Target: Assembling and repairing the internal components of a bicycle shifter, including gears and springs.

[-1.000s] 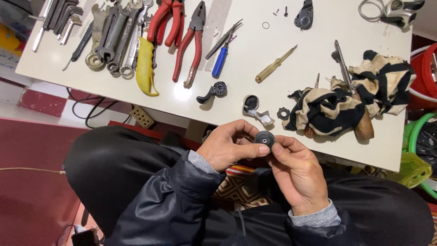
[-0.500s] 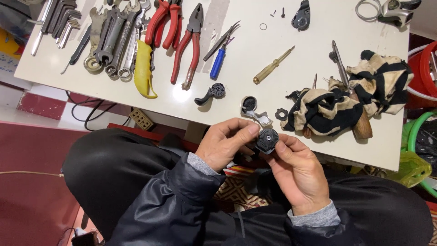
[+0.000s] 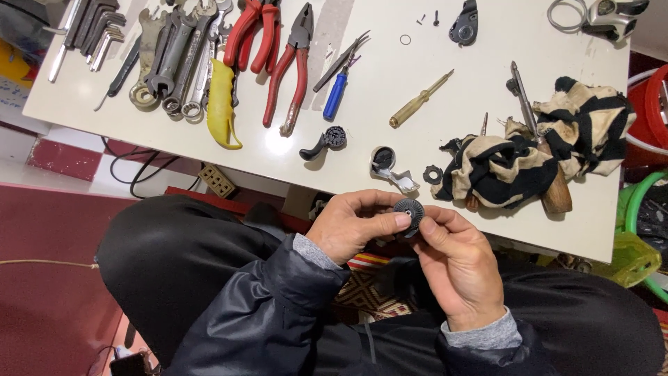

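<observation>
In the head view, a small black toothed wheel is held between both hands just below the near edge of the white counter, over the lap. The left hand is closed on the wheel with the thumb and forefinger pinched at its left rim; the right hand is closed on it too, its fingertips pressed against the right rim and back. No gap is seen in either grip.

As far as can be judged, some dismantling is already done: loose parts are laid out on the counter just beyond the wheel. A black lever with a toothed round head lies up and to the left of the wheel, a silver bracket with a black insert directly above it, and a small black ring just up and to the right. Whether the wheel is being fitted or inspected cannot be told.

Further from the wheel, a black and cream cloth is bunched to the upper right. A yellow-handled screwdriver, red pliers and a row of spanners lie untouched at the far side.

Both wrists are bent inward, palms turned towards each other.
</observation>
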